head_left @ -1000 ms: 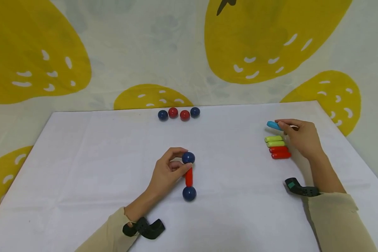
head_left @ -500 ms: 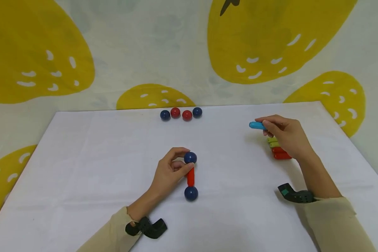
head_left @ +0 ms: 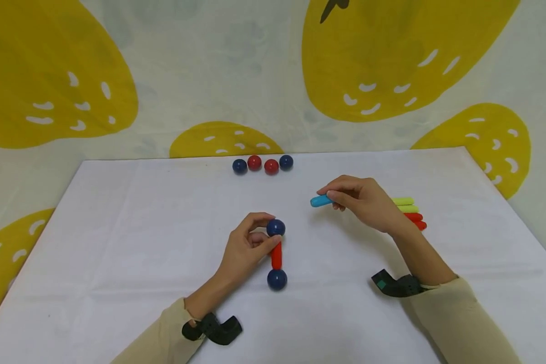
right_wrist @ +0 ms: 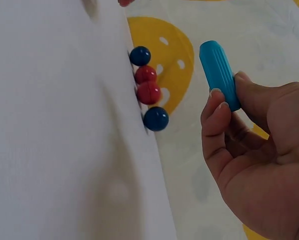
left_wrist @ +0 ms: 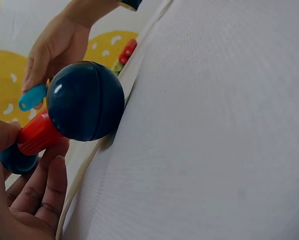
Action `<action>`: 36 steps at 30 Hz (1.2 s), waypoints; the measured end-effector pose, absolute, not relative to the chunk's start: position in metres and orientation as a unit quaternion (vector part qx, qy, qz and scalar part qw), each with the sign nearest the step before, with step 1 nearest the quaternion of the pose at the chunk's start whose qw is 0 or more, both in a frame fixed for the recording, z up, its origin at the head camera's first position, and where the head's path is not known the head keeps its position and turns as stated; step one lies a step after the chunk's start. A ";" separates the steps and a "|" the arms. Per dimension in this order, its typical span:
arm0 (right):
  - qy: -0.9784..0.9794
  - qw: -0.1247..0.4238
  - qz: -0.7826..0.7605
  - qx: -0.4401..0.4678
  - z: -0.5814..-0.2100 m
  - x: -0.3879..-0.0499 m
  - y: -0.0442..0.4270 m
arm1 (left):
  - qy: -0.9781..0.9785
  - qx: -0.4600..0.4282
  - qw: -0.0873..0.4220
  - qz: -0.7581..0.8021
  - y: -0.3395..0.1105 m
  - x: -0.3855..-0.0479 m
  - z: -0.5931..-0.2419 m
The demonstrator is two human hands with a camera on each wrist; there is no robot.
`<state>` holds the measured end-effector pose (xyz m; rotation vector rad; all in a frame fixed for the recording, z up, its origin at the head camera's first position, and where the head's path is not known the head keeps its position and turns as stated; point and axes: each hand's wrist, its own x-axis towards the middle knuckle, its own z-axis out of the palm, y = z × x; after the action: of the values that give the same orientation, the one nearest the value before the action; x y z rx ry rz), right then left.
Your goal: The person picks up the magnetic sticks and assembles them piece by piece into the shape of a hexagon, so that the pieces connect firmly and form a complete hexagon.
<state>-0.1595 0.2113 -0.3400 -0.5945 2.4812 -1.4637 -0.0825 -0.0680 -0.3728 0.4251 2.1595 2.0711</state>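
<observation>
Near the middle of the table, my left hand [head_left: 241,251] holds a joined piece by its far end: a red rod [head_left: 276,256] with a dark blue ball [head_left: 275,227] at the far end and another dark blue ball [head_left: 277,279] at the near end. The left wrist view shows the near ball [left_wrist: 84,101] large, with thumb and fingers around the far end of the red rod [left_wrist: 38,132]. To the right and farther back, my right hand [head_left: 368,205] pinches a light blue rod [head_left: 320,201] above the table. In the right wrist view this ribbed rod [right_wrist: 219,75] sits between thumb and fingertips.
Two blue and two red balls [head_left: 271,167] stand in a row near the table's back edge. Yellow-green rods [head_left: 405,201] and red rods [head_left: 418,221] lie at the right, partly behind my right hand. A patterned cloth [head_left: 218,76] hangs behind the white table [head_left: 132,227].
My right hand has carried the light blue rod left and toward me, away from the other rods. My left hand and the joined piece have stayed in place.
</observation>
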 end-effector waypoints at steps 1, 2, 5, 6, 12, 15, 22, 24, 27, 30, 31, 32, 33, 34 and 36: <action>0.839 0.106 -0.493 -0.203 -0.341 -0.160 0.207 | 0.715 0.139 0.060 0.683 -0.068 -0.082 -0.373; 0.839 0.111 -0.492 -0.207 -0.342 -0.159 0.203 | 0.716 0.139 0.061 0.682 -0.068 -0.083 -0.373; 0.838 0.126 -0.484 -0.218 -0.345 -0.159 0.191 | 0.717 0.139 0.061 0.680 -0.068 -0.083 -0.374; 0.837 0.132 -0.482 -0.222 -0.346 -0.158 0.188 | 0.717 0.139 0.061 0.680 -0.068 -0.083 -0.374; 0.834 0.146 -0.476 -0.239 -0.349 -0.156 0.174 | 0.709 0.144 0.060 0.687 -0.067 -0.084 -0.375; 0.836 0.145 -0.474 -0.235 -0.350 -0.156 0.173 | 0.706 0.143 0.062 0.691 -0.066 -0.084 -0.375; 0.829 0.150 -0.481 -0.243 -0.352 -0.154 0.170 | 0.706 0.146 0.057 0.691 -0.066 -0.084 -0.375; 0.829 0.151 -0.479 -0.244 -0.352 -0.153 0.168 | 0.706 0.148 0.055 0.690 -0.066 -0.084 -0.375; 0.830 0.152 -0.477 -0.247 -0.354 -0.152 0.165 | 0.705 0.148 0.055 0.691 -0.067 -0.084 -0.377; 0.831 0.152 -0.474 -0.247 -0.356 -0.152 0.164 | 0.704 0.148 0.054 0.692 -0.067 -0.086 -0.385; 0.830 0.154 -0.475 -0.247 -0.356 -0.152 0.164 | 0.704 0.148 0.053 0.693 -0.068 -0.087 -0.389; 0.830 0.155 -0.475 -0.246 -0.357 -0.152 0.165 | 0.704 0.148 0.052 0.693 -0.068 -0.088 -0.393; 0.831 0.156 -0.475 -0.246 -0.357 -0.152 0.165 | 0.703 0.148 0.051 0.693 -0.068 -0.088 -0.396; 0.829 0.157 -0.478 -0.243 -0.357 -0.152 0.165 | 0.703 0.147 0.050 0.694 -0.068 -0.089 -0.400; 0.824 0.156 -0.492 -0.234 -0.359 -0.151 0.165 | 0.699 0.145 0.047 0.699 -0.068 -0.090 -0.405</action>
<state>-0.1514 0.1651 -0.3594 -0.6692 2.3587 -1.4083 -0.0898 -0.0683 -0.4051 0.4434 2.1323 2.1325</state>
